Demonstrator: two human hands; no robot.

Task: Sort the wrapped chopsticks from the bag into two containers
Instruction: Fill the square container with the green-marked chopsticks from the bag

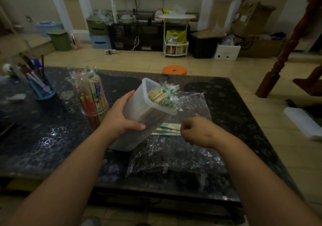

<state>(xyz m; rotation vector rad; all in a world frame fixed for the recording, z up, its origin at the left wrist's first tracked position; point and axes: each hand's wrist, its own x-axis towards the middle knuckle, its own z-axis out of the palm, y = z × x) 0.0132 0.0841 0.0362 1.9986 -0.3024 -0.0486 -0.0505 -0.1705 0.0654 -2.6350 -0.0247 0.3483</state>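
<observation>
My left hand grips a tall translucent rectangular container, tilted with its mouth pointing away to the right. Green-and-white wrapped chopsticks stick out of its mouth. My right hand hovers just right of the container's base with its fingers curled, over a few green-wrapped chopsticks lying on the table; whether it pinches one I cannot tell. A crumpled clear plastic bag lies under and in front of both hands. A round clear container to the left stands packed with red and patterned wrapped chopsticks.
The dark glossy table also carries a blue pen holder at the left. An orange stool stands beyond the far edge. A white sheet lies on the floor at the right, near a wooden post.
</observation>
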